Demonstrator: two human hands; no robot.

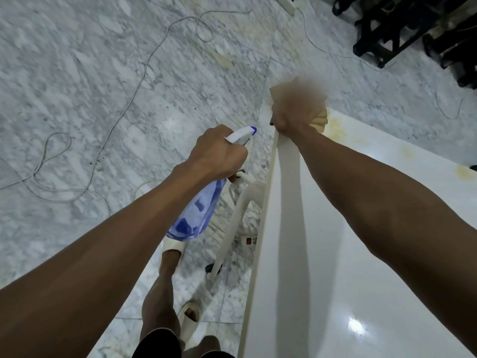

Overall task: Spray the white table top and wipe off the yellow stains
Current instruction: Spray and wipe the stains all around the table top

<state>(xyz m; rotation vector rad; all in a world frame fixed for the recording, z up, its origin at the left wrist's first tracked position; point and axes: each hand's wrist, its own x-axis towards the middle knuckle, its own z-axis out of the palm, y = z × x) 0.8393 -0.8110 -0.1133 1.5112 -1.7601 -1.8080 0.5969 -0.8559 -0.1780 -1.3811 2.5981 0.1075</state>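
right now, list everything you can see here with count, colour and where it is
table top: one, white, right half of view
yellow stains: several, yellow, far end of table
cloth: one, beige, far table corner under right hand
spray bottle: one, blue with white head, held off the table's left edge
cables: several, grey, across marble floor
power strip: one, white, on floor under table edge
black rack: one, top right
slippers: two, cream, on feet
left hand: grips bottle
right hand: blurred, grips cloth
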